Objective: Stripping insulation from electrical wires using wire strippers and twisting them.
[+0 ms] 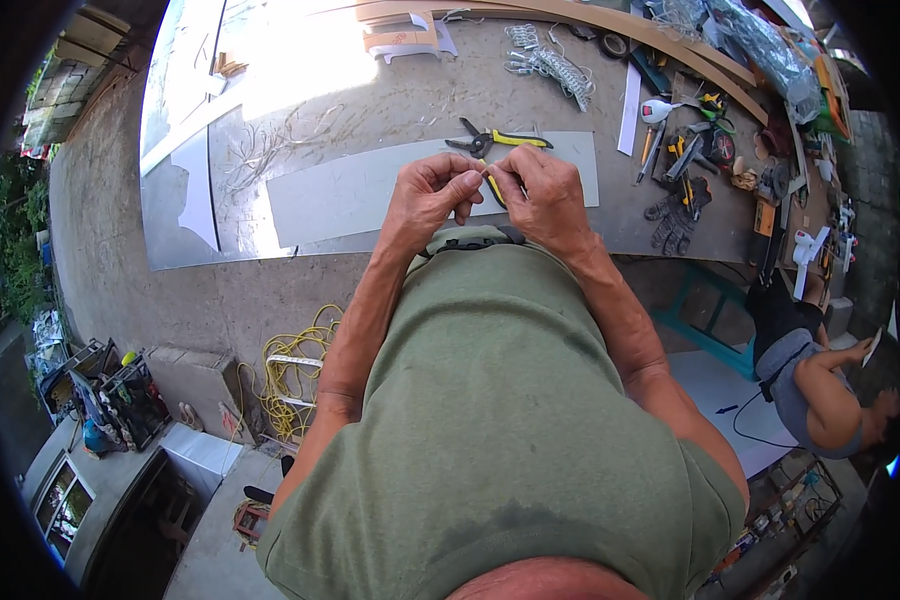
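My left hand [433, 200] is closed in a pinch, thumb against the fingers, over the table's near edge. Facing it, my right hand [547, 196] pinches as well, and the fingertips of the two almost meet. What they hold is too small and thin to make out. Just beyond my fingers lie pliers-like wire strippers [480, 143] with a dark head and yellow-and-black handles, spread apart; one handle runs partly behind my right hand. Under them a long pale grey strip [340, 196] lies flat on the table.
Loose pale wire scraps [270, 145] lie left on the table [610, 225]. A white wire bundle [558, 75] is at the back. Knives, screwdrivers and a dark glove [675, 222] crowd the right side. Yellow cord [285, 385] coils on the floor; another person [810, 380] sits right.
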`<state>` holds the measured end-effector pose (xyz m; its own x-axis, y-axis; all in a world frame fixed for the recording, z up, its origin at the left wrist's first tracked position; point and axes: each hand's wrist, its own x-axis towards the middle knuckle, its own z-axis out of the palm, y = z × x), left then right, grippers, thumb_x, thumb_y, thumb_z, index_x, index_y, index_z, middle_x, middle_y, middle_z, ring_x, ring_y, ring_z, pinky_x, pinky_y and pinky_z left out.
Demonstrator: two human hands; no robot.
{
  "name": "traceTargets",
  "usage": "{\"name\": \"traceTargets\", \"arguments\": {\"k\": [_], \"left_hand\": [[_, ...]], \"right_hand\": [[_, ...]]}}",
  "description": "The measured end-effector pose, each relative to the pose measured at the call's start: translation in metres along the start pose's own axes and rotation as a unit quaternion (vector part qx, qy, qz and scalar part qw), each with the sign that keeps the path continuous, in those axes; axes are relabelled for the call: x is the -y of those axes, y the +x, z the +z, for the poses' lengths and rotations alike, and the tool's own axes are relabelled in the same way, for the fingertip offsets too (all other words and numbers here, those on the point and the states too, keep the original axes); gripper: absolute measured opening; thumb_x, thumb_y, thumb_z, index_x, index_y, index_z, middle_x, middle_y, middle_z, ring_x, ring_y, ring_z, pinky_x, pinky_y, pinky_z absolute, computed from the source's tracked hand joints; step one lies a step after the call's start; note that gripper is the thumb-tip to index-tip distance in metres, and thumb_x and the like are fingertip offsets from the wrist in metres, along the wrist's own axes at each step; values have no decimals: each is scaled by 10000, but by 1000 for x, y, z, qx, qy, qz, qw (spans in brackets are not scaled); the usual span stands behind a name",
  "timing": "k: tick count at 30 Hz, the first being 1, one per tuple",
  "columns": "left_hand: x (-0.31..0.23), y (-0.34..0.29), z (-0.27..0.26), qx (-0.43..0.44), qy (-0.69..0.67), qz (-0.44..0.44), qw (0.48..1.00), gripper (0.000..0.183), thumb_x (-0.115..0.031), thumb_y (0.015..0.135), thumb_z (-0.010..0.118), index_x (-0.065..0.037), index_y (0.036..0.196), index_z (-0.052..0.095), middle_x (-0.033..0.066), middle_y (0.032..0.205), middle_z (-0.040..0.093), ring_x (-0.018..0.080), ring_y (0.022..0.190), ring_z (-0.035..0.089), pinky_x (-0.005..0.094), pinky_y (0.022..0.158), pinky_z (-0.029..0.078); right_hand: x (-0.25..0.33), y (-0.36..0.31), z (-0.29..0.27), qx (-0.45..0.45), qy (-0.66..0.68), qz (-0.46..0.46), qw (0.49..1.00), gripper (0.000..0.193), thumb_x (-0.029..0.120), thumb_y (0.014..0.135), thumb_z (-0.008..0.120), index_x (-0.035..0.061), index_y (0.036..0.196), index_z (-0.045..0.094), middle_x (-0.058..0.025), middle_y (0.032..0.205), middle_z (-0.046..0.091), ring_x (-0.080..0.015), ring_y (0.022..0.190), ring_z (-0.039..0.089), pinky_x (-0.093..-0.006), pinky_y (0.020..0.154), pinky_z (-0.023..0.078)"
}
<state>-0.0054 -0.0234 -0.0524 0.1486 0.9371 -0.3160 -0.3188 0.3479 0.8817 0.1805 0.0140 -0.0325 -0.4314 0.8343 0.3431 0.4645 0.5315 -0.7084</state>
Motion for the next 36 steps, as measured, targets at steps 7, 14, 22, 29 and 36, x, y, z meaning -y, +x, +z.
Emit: {"name": "traceTargets", "arguments": {"k": [7,14,22,29,36], "left_hand": [[3,5,-9,-18,28,8,999,200,-164,916,734,31,952,706,70,719,678,83,545,581,233,493,461],[4,3,-19,-107,30,21,994,177,-149,908,732,23,938,706,64,727,681,77,572,593,223,495,454],[-7,5,-26,-156,19,57,986,171,-152,916,734,11,958,706,37,723,645,47,560,512,189,477,358],[-11,3,-23,-157,23,83,984,177,-148,921,729,22,957,699,52,737,649,73,577,547,210,500,421],[-23,2,-20,-145,-16,94,985,157,-131,923,717,20,961,694,80,765,671,108,597,597,254,541,508]], "right_hand": [[3,3,-5,20,95,95,991,142,71,853,720,20,799,599,-82,680,579,-227,588,566,-368,549,447],[-66,-12,20,96,31,170,980,272,220,880,718,0,1013,632,-133,976,638,-252,903,606,-373,776,478],[-101,-45,64,181,-297,39,937,745,551,764,755,-73,1125,571,-335,1402,380,-496,1313,363,-603,1066,281],[-98,-16,64,260,-338,56,903,488,307,673,713,-75,968,643,-272,1125,536,-405,1078,485,-542,942,345],[-113,-18,44,185,-200,87,958,367,247,775,580,-80,927,641,-255,1003,564,-367,931,519,-475,844,436]]}}
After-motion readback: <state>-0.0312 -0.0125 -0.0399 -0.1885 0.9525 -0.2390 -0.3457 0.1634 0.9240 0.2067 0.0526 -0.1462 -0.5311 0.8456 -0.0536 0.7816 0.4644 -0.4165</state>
